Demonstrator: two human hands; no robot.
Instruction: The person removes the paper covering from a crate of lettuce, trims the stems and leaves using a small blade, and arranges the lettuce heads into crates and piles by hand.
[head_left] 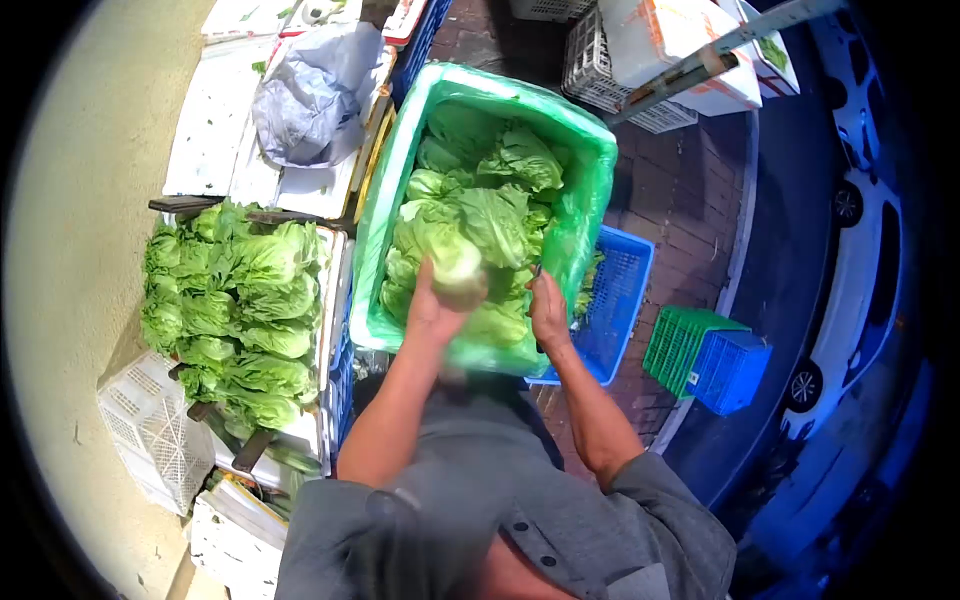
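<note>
My left hand (440, 308) is closed around the base of a head of lettuce (455, 258), its pale stem end toward me and slightly blurred. Its leaves lie against other lettuce heads (500, 220) in a foam box lined with green plastic (590, 150). Over the box's near right corner, my right hand (547, 312) is closed on a thin dark tool that looks like a knife (538, 271). Only small bits of it show past the fingers, and most is hidden by the hand.
Rows of lettuce (235, 310) lie on a stand at left, near a grey plastic bag (315, 95). A blue basket (625, 300) sits right of the box. Farther right are a green crate (685, 342), a blue crate (733, 370) and parked cars. A metal pole (730, 50) crosses the top right.
</note>
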